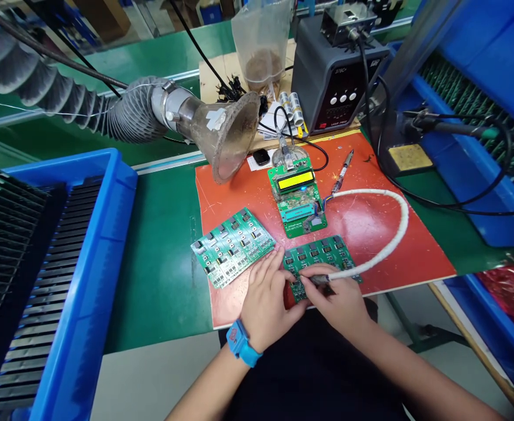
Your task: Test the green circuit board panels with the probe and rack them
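Right grip point(340, 299) has a dark pen-like probe point(320, 279) pinched, white-sleeved cable point(392, 240) trailing, tip hard to make out; left hand point(266, 297) is on the green circuit board point(314, 255) just under that grip, can't tell if it's clamping. Scuffed orange-red mat point(357, 227) beneath, green bench point(164, 234) around, blue plastic bin point(111, 234) cut off well left of the grip.
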The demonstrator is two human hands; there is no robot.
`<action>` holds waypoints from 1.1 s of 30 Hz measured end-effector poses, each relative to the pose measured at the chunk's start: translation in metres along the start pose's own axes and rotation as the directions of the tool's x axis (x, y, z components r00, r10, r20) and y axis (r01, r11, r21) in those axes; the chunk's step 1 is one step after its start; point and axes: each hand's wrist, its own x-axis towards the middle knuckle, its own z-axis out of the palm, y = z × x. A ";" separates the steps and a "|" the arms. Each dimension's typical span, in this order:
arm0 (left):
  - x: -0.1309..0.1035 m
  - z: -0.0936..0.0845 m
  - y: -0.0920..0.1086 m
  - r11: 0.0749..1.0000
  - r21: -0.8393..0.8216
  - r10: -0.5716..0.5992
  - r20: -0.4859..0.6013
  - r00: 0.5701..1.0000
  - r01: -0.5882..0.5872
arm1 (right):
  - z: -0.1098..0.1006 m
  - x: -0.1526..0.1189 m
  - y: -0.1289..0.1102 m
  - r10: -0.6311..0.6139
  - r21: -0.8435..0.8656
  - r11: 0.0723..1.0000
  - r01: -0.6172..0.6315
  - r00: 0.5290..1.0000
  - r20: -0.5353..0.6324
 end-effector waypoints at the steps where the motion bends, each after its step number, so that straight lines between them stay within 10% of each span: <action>1: 0.000 0.000 0.000 1.000 0.001 0.002 -0.001 1.000 -0.002 | 0.000 -0.001 0.001 0.006 0.005 1.000 -0.006 1.000 0.006; 33: 0.000 -0.001 0.002 1.000 -0.022 -0.011 0.013 1.000 0.012 | -0.002 -0.001 0.002 0.016 0.065 0.998 -0.018 0.999 0.029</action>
